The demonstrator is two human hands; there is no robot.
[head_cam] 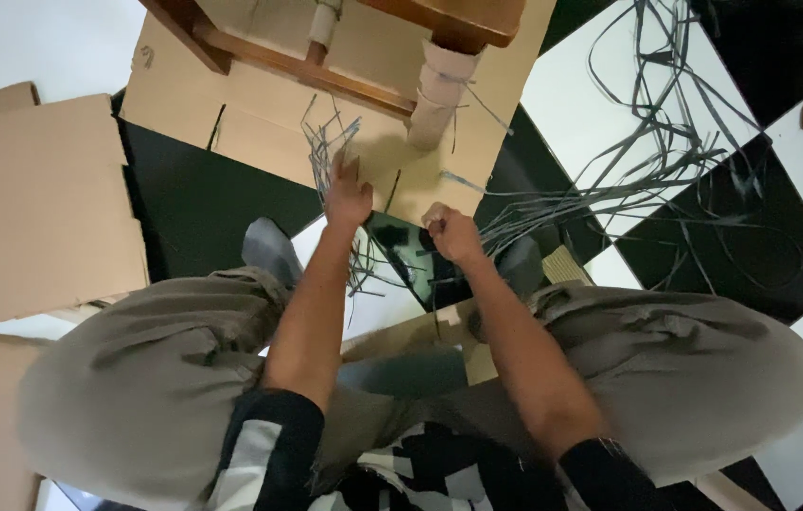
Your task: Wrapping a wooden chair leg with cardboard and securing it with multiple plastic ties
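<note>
Grey strips: a thin bundle, lying on the cardboard sheet just before the wrapped wooden leg. Left hand: closed on the bundle's near end. Right hand: fisted on further strips, beside the left, nearer the person than the leg. Loose strips: sprawled over the checkered floor, right of the leg.
</note>
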